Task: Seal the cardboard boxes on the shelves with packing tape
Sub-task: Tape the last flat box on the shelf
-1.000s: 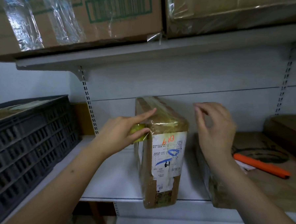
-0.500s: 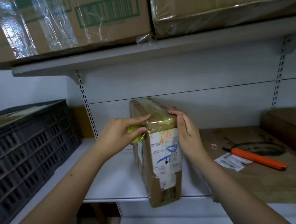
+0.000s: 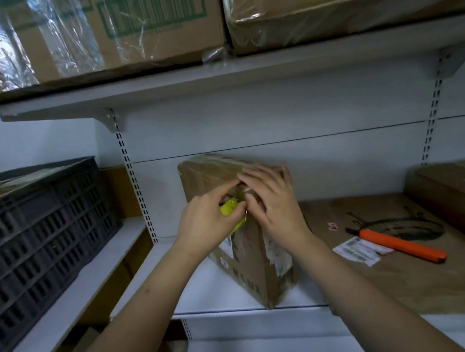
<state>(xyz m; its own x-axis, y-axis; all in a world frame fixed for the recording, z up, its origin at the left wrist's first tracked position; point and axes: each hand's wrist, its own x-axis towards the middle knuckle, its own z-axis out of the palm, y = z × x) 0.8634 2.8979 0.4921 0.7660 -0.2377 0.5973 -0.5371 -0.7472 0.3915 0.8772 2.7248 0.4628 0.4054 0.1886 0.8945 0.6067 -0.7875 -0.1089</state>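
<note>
While both hands are working at the box's near top corner, the scene is reading as follows.
Box: a narrow cardboard box [image 3: 246,250] is standing upright on the white shelf [image 3: 205,293], turned at an angle, its front corner at the shelf edge.
Left hand: the left hand [image 3: 207,225] is gripping a yellow tape roll [image 3: 229,209] against the box's left face, fingers curled round it.
Right hand: the right hand [image 3: 273,200] is lying over the box top, fingers spread and pressing down.
Right side: an orange cutter [image 3: 402,245] and a paper label [image 3: 360,251] are lying on flat cardboard [image 3: 393,283].
Left side: a black plastic crate [image 3: 46,239] is sitting well apart.
Above: plastic-wrapped cartons [image 3: 110,34] are resting on the upper shelf [image 3: 220,71].
</note>
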